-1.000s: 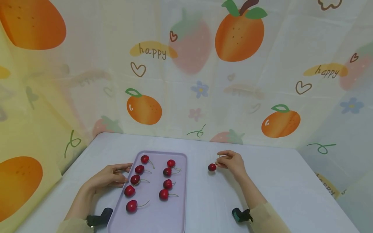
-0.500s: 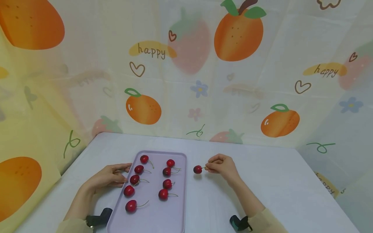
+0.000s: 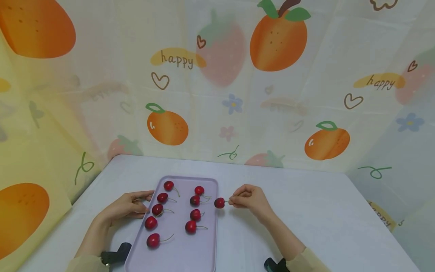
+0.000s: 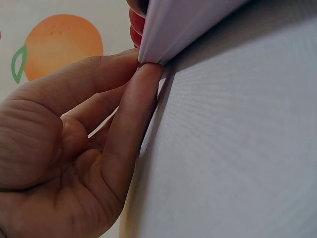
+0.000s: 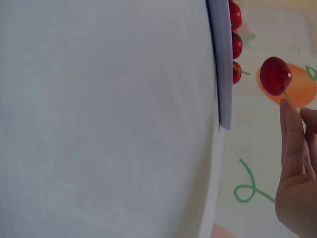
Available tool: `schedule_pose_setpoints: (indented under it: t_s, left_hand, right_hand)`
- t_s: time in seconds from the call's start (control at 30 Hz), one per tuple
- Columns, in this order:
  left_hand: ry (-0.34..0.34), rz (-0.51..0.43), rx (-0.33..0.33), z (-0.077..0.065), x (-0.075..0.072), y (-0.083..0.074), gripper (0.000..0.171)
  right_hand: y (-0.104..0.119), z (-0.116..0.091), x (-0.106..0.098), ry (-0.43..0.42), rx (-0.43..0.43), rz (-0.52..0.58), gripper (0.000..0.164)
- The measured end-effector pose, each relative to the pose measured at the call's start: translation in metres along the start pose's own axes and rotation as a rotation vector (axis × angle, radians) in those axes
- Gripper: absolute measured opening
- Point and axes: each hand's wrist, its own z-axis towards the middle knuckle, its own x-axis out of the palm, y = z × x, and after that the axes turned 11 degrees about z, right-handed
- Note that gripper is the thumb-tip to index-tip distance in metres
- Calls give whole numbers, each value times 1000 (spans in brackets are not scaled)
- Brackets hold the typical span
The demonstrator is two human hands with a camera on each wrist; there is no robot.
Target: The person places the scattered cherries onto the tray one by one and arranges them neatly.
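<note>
In the head view, my right hand (image 3: 251, 201) pinches the stem of a dark red cherry (image 3: 219, 203) between thumb and fingers. This cherry hangs at the right rim of a lilac tray (image 3: 204, 257); the right wrist view shows the same cherry (image 5: 275, 76) raised at the fingertips. My left hand (image 3: 124, 207) touches the tray's left edge, its fingers fairly straight. Seen close in the left wrist view, the left hand (image 4: 84, 129) has its fingertips against the tray's side (image 4: 168, 29). Several stemmed cherries lie on the tray in two columns, including a front-left cherry (image 3: 153, 240).
The tray lies on a white-covered table (image 3: 306, 204). Behind it hangs a pale curtain (image 3: 210, 132) printed with fruit, and a yellowish curtain side (image 3: 34, 151) stands at the left. Black wrist cameras, such as the left camera (image 3: 117, 254), sit beside both sleeves.
My right hand has carried the cherry leftward across the table to the tray's right rim, coming slightly nearer to me. The left hand and the tray have stayed in place.
</note>
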Motion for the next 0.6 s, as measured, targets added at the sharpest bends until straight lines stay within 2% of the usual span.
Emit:
schedule_pose_setpoints:
  t_s: [0.23, 0.47, 0.6]
  left_hand:
    - [-3, 6, -12, 1, 1, 0, 69]
    - [16, -8, 18, 0, 0, -2, 70]
    - [7, -9, -1, 0, 1, -2, 70]
  right_hand:
    - [-3, -6, 12, 76, 22, -10, 27]
    - [-5, -12, 29, 175, 42, -7, 28]
    - [-5, -15, 37, 209, 50, -3, 28]
